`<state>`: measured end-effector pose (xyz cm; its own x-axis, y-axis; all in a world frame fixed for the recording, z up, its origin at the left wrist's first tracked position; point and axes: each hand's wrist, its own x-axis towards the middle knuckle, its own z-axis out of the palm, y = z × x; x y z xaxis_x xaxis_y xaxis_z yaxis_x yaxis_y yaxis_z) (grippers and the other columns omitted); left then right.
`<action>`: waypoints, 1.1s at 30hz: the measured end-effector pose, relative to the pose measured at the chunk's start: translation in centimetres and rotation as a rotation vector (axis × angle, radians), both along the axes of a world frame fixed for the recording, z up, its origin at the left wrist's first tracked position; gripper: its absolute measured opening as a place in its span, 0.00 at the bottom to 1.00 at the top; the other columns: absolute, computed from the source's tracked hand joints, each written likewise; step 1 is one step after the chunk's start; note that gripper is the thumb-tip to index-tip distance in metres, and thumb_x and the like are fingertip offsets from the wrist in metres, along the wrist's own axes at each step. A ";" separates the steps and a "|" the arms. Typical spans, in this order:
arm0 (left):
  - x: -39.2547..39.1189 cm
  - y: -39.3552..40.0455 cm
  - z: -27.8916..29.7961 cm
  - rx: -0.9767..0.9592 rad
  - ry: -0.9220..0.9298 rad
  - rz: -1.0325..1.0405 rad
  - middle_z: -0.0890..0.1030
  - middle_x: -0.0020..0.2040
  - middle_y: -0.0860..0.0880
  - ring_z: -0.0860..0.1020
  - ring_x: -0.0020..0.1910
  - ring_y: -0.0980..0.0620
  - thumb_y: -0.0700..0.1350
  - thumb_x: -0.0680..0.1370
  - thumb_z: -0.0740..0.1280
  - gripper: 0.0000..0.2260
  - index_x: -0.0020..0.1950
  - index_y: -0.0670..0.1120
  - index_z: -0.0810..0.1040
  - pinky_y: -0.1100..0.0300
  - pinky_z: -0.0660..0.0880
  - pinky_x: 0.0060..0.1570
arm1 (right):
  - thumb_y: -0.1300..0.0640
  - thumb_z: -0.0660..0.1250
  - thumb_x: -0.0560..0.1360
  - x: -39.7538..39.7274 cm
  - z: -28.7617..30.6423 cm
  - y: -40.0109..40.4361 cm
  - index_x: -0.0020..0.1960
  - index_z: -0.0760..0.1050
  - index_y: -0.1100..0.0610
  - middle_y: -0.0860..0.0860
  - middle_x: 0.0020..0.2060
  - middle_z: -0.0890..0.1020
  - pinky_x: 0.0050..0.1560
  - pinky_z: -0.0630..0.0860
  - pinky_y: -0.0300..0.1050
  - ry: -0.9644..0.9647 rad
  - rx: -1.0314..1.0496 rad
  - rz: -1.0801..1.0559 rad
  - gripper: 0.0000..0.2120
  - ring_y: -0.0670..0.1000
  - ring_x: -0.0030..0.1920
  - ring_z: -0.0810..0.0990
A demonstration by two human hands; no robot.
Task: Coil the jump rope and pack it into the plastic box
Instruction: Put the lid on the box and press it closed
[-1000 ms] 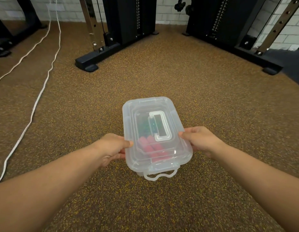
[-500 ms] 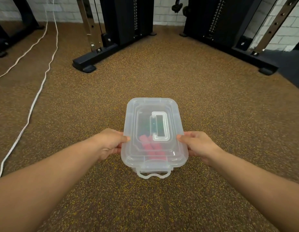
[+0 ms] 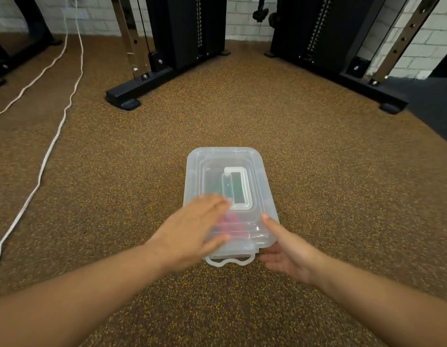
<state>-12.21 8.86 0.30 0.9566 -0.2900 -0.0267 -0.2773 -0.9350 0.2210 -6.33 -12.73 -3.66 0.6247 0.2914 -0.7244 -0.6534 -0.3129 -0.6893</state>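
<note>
On speckled gym floor (image 3: 317,171) the lidded plastic box (image 3: 255,166) sits dead centre, jump rope (image 3: 228,219) (pink, green) inside; left hand (image 3: 192,231) flat and open on the lid, right hand (image 3: 285,251) open at 4 o'clock: press evenly, then snap the near latch (image 3: 230,261)

Two bare forearms reach forward from the bottom corners. The left hand (image 3: 192,229) lies flat, palm down, fingers stretched together and blurred. The right hand (image 3: 288,251) is loosely open, thumb pointing forward and fingers angled inward.
</note>
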 end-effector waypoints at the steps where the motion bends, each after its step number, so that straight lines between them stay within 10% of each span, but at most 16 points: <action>1: -0.4 -0.5 -0.5 0.068 0.058 -0.065 0.41 0.77 0.58 0.40 0.76 0.58 0.68 0.75 0.48 0.35 0.77 0.54 0.41 0.58 0.35 0.72 | 0.32 0.59 0.72 -0.6 -0.2 0.3 0.67 0.66 0.53 0.62 0.64 0.74 0.66 0.69 0.56 0.072 0.055 0.002 0.33 0.63 0.64 0.73; 10: -1.4 -1.7 -3.1 0.290 0.037 -0.111 0.26 0.72 0.49 0.28 0.73 0.48 0.69 0.69 0.63 0.54 0.71 0.47 0.25 0.53 0.26 0.67 | 0.33 0.55 0.74 -1.8 0.4 1.3 0.58 0.75 0.54 0.63 0.51 0.81 0.57 0.77 0.54 0.049 0.054 -0.011 0.28 0.60 0.51 0.80; 14: -0.9 -1.2 -2.9 0.328 -0.037 -0.103 0.57 0.77 0.43 0.53 0.76 0.47 0.61 0.69 0.65 0.44 0.77 0.43 0.51 0.48 0.48 0.71 | 0.38 0.57 0.76 -2.4 1.3 0.3 0.62 0.71 0.57 0.65 0.49 0.83 0.52 0.81 0.53 0.030 0.051 0.033 0.26 0.60 0.48 0.84; 17: -0.6 -0.6 -3.4 0.247 -0.061 -0.123 0.60 0.77 0.48 0.54 0.75 0.51 0.57 0.74 0.57 0.34 0.77 0.46 0.53 0.52 0.50 0.74 | 0.41 0.67 0.72 -2.7 2.1 -1.0 0.71 0.57 0.52 0.59 0.46 0.85 0.51 0.81 0.56 -0.199 -0.058 0.088 0.34 0.55 0.45 0.84; 20: -0.3 -0.2 -2.9 0.206 0.029 -0.142 0.55 0.77 0.51 0.50 0.76 0.53 0.64 0.73 0.57 0.37 0.77 0.49 0.52 0.48 0.46 0.73 | 0.34 0.74 0.59 -2.5 3.3 -2.0 0.73 0.43 0.40 0.46 0.62 0.73 0.65 0.71 0.47 -0.710 -0.391 0.320 0.54 0.45 0.62 0.73; 24: 0.1 0.3 -2.9 0.109 0.054 -0.166 0.36 0.75 0.57 0.35 0.74 0.58 0.69 0.71 0.59 0.45 0.77 0.53 0.38 0.57 0.27 0.67 | 0.26 0.65 0.60 -1.0 2.6 -1.5 0.76 0.40 0.43 0.43 0.76 0.41 0.74 0.38 0.46 -1.185 -0.633 0.853 0.55 0.46 0.76 0.35; 33: 0.8 1.1 -2.2 0.067 0.148 -0.213 0.35 0.76 0.58 0.32 0.74 0.61 0.67 0.74 0.50 0.37 0.76 0.56 0.36 0.65 0.28 0.69 | 0.27 0.52 0.72 1.2 0.0 -1.2 0.78 0.45 0.49 0.48 0.78 0.48 0.74 0.39 0.51 -1.361 -0.656 1.058 0.43 0.50 0.77 0.39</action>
<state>-11.41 9.95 -1.90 0.8587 -0.4769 -0.1880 -0.4381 -0.8731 0.2138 -5.10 -13.90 -3.70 0.5699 0.8177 -0.0817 0.8086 -0.5757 -0.1212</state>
